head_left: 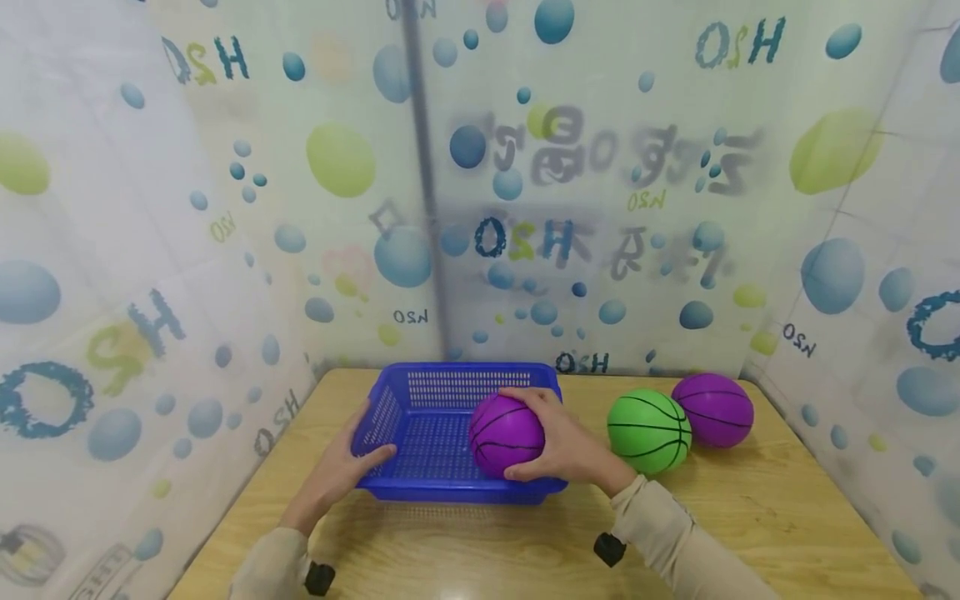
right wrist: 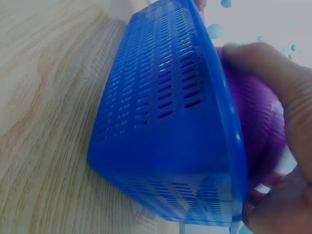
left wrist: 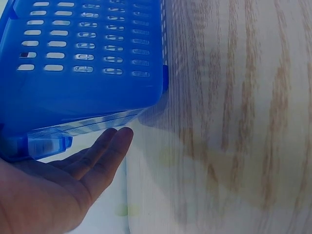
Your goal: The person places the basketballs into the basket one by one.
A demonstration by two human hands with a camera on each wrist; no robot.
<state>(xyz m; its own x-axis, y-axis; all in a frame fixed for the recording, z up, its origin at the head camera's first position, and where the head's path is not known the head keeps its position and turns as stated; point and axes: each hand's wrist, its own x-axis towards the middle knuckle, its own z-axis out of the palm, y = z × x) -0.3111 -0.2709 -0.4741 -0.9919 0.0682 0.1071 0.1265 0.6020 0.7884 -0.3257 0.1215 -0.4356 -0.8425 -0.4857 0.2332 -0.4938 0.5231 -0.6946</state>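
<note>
A blue plastic basket (head_left: 465,493) with slotted walls stands on the wooden table. My left hand (head_left: 337,471) holds its left end, the thumb over the rim and the fingers along the outside. In the left wrist view those fingers (left wrist: 105,156) extend beside the basket wall (left wrist: 83,97), and the thumb is hidden. With my right hand (head_left: 558,442) I grip a purple ball (head_left: 501,437) with black basketball lines, thumb and fingers spread round its right side. This ball is at the basket's right end; the right wrist view shows it (right wrist: 256,122) partly behind the rim.
To the right of the basket, a green ball (head_left: 648,431) with black lines sits on the table (head_left: 757,508). Just behind it is another purple ball (head_left: 716,410). Patterned curtains (head_left: 510,275) enclose the table at the back and both sides.
</note>
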